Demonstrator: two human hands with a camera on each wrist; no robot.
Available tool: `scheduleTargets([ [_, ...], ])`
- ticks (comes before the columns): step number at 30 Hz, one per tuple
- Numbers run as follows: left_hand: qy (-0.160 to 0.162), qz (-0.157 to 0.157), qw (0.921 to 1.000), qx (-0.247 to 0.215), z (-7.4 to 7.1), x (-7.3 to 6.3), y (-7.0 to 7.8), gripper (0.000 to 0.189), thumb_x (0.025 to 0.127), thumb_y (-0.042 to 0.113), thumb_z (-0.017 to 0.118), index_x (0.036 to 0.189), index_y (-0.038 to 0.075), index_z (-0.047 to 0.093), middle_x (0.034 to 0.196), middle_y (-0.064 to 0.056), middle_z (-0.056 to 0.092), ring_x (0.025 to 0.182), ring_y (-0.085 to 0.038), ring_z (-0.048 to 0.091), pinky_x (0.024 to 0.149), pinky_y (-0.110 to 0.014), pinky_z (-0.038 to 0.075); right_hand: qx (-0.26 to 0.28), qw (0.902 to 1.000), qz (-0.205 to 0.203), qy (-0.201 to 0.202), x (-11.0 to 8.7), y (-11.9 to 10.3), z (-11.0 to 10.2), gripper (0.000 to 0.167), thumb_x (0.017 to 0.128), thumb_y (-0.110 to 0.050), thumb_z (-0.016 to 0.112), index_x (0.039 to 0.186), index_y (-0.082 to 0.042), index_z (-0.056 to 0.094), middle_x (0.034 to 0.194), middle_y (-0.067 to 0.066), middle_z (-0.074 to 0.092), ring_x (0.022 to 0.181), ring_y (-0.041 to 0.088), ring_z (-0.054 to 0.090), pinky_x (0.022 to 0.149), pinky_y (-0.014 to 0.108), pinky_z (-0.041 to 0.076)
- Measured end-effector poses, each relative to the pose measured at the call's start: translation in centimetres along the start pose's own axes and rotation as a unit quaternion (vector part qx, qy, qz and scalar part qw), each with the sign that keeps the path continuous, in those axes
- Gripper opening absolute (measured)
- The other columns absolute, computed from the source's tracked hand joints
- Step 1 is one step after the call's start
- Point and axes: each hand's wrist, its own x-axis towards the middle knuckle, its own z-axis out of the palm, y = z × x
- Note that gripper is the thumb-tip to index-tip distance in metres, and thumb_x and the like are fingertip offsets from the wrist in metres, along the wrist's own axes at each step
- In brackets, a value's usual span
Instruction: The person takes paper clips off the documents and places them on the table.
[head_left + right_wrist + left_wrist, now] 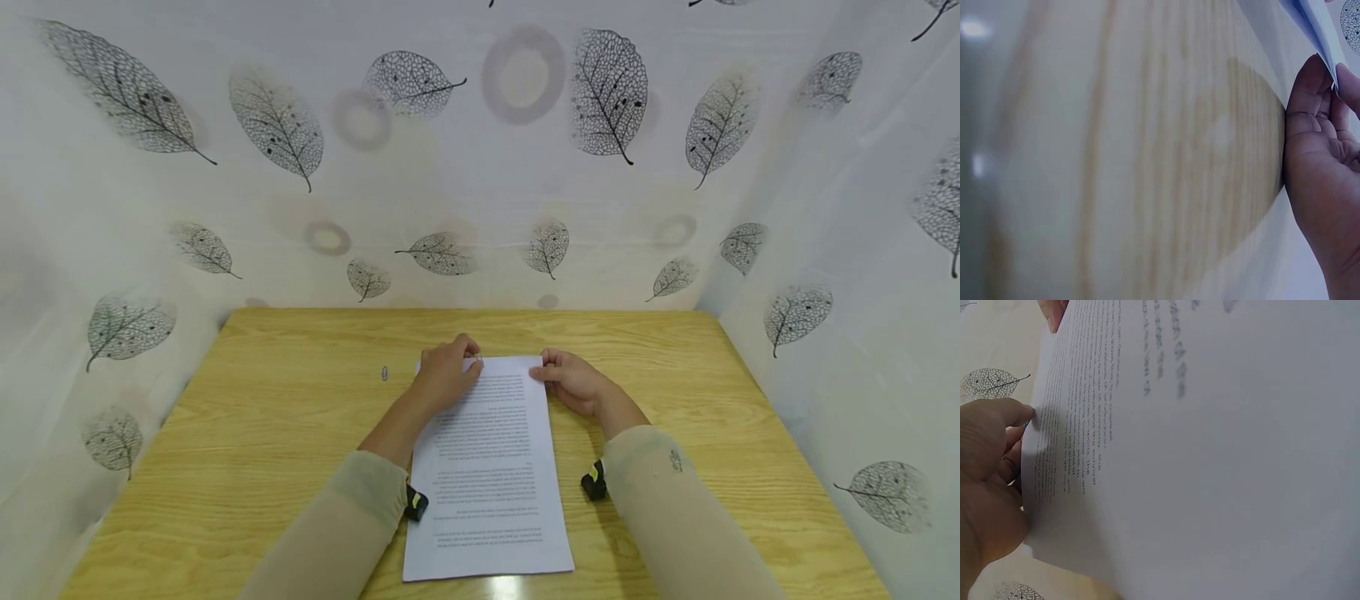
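Note:
A stack of printed paper sheets lies lengthwise on the table, its far edge between both hands. At that far edge the left hand pinches a small thing that looks like a paper clip, mostly hidden by the thumb and fingers. The right hand grips the far right corner of the sheets, thumb on top and fingers beneath, as the right wrist view also shows. Left of the left hand, a loose paper clip lies on the wood.
The wooden table stretches to both sides of the sheets. White cloth printed with leaves stands behind the table and along its left and right sides. A dark wrist camera sits at the right sleeve, another camera at the left.

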Motion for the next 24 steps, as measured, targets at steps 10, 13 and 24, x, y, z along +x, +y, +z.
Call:
scheduleTargets([
  [10, 0.000, 0.010, 0.9999, -0.008, -0.27, -0.18, 0.04, 0.034, 0.104, 0.029, 0.073, 0.132, 0.012, 0.065, 0.135, -0.008, 0.075, 0.131, -0.033, 0.067, 0.125, -0.054, 0.034, 0.006, 1.0000, 0.003, 0.002, -0.24, -0.27, 0.14, 0.016, 0.110, -0.005, 0.059, 0.098, -0.011, 0.050, 0.108, -0.004, 0.075, 0.104, 0.010, 0.067, 0.085, 0.022, 0.054],
  [13, 0.001, 0.004, 0.9999, -0.012, -0.26, -0.21, 0.04, 0.034, 0.104, 0.030, 0.073, 0.131, 0.012, 0.065, 0.136, -0.008, 0.075, 0.133, -0.034, 0.067, 0.127, -0.054, 0.034, 0.009, 0.9999, 0.005, 0.003, -0.21, -0.26, 0.13, 0.016, 0.110, -0.005, 0.059, 0.098, -0.011, 0.050, 0.108, -0.004, 0.076, 0.103, 0.010, 0.067, 0.085, 0.022, 0.054],
  [24, 0.008, -0.014, 0.9998, -0.014, -0.16, -0.25, 0.04, 0.032, 0.103, 0.031, 0.075, 0.129, 0.014, 0.069, 0.135, -0.008, 0.075, 0.133, -0.036, 0.065, 0.115, -0.052, 0.051, 0.009, 0.9999, 0.006, 0.002, -0.18, -0.16, 0.01, 0.015, 0.110, -0.005, 0.060, 0.099, -0.011, 0.051, 0.109, -0.004, 0.076, 0.103, 0.010, 0.068, 0.084, 0.022, 0.054],
])
